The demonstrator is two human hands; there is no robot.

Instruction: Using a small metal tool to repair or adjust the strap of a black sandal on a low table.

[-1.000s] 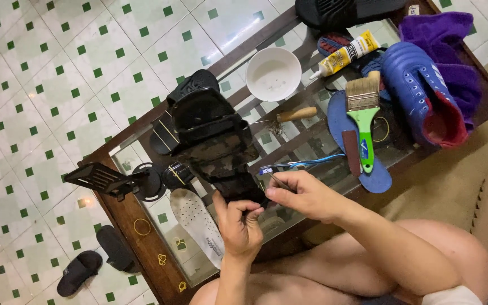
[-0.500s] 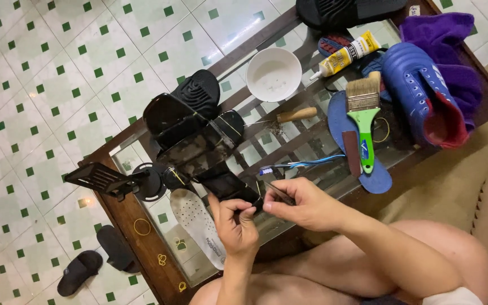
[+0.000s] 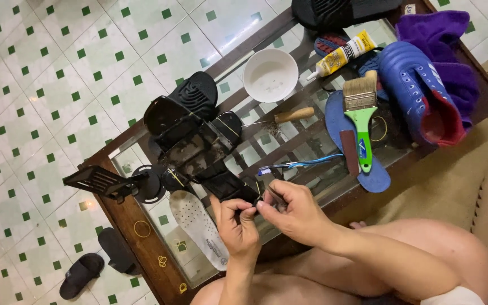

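A black sandal (image 3: 199, 144) with its sole partly peeled open lies on the glass-topped table (image 3: 289, 141). My left hand (image 3: 237, 226) pinches the near end of the sandal. My right hand (image 3: 292, 212) meets it from the right, fingertips closed on a small dark piece at the same spot. What exactly sits between the fingers is too small to tell. A blue toothbrush (image 3: 300, 165) lies just beyond my right hand.
On the table are a white bowl (image 3: 270, 73), a glue tube (image 3: 343, 53), a green-handled paintbrush (image 3: 361, 118), a blue insole (image 3: 348, 144), a blue shoe (image 3: 422, 93) on purple cloth, a white insole (image 3: 199, 226). Black slippers (image 3: 94, 262) lie on the tiled floor.
The sandal has swung and shifted left on the table, its sole opening wider. My right hand has moved in to meet my left at the sandal's near end.
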